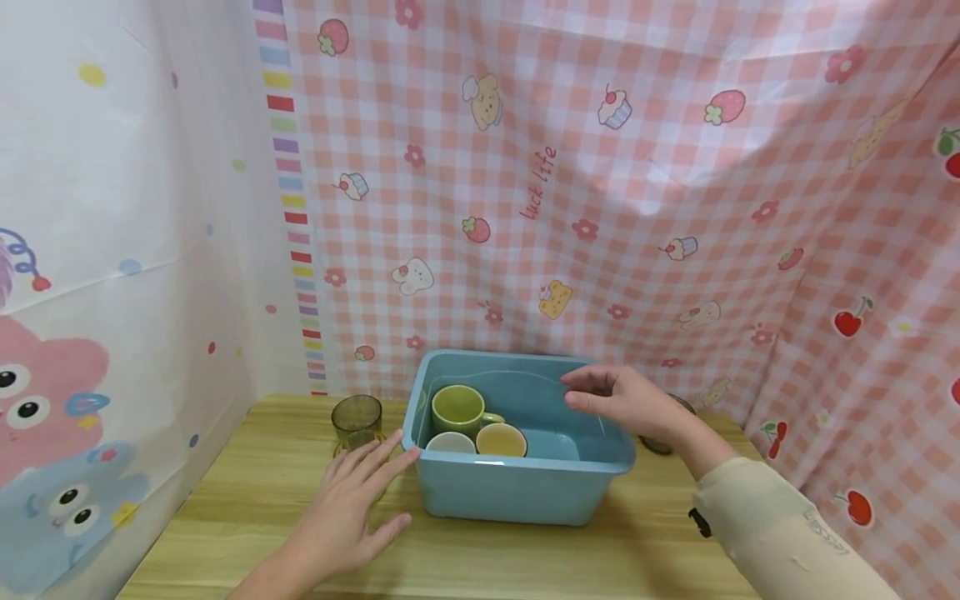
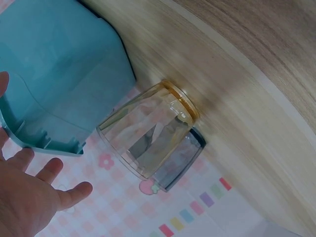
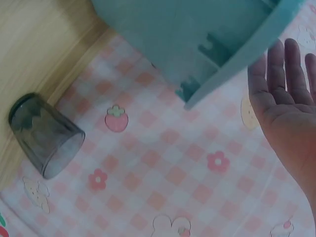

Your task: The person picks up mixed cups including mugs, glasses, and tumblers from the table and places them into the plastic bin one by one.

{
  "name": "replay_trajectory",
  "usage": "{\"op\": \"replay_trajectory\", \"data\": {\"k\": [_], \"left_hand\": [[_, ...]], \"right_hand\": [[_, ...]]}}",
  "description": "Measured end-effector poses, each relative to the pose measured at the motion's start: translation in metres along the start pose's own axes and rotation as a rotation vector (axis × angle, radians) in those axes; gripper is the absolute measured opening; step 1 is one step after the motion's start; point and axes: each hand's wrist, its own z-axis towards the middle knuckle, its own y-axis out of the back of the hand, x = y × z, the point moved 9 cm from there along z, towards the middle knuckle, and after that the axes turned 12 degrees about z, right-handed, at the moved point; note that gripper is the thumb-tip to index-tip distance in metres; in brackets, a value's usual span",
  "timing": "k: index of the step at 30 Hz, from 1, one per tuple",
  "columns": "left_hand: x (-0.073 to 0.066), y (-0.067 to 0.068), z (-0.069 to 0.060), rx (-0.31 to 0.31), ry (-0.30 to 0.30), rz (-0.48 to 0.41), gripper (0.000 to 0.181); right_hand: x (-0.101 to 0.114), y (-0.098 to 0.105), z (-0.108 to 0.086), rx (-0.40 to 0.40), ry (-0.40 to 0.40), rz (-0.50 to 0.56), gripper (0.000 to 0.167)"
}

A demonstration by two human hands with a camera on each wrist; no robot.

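A blue plastic bin (image 1: 517, 492) stands on the wooden table, holding a green mug (image 1: 457, 408), a white cup (image 1: 451, 442) and a yellowish cup (image 1: 501, 440) at its left side. My left hand (image 1: 337, 508) has its fingers spread at the bin's left front corner; whether the fingertips touch the rim I cannot tell. Above the bin's right side hovers my right hand (image 1: 626, 404), fingers loosely extended and holding nothing. In the left wrist view an amber-based glass (image 2: 148, 128) and a darker glass (image 2: 180, 158) stand beside the bin.
Left of the bin, a dark glass (image 1: 357, 417) stands near the back of the wooden table (image 1: 480, 558). Another grey glass (image 3: 44, 133) is to the bin's right, partly hidden by my right wrist in the head view. Patterned cloth (image 1: 525, 167) hangs behind and at both sides.
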Motion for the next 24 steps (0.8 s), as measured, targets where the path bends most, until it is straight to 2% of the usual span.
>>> {"op": "replay_trajectory", "data": {"k": [5, 10, 17, 24], "left_hand": [[0.000, 0.001, 0.000, -0.011, -0.007, -0.001, 0.085], [0.000, 0.001, 0.000, -0.024, -0.015, 0.006, 0.086], [-0.001, 0.001, 0.000, -0.022, -0.021, 0.004, 0.087], [-0.001, 0.002, 0.000, -0.032, -0.015, 0.008, 0.084]], "right_hand": [[0.006, 0.025, -0.010, -0.091, 0.048, -0.009, 0.046], [0.006, 0.055, -0.027, -0.182, 0.046, -0.039, 0.045], [-0.015, 0.102, -0.058, -0.293, -0.050, -0.084, 0.054], [-0.036, 0.134, -0.081, -0.366, -0.115, -0.118, 0.063]]}}
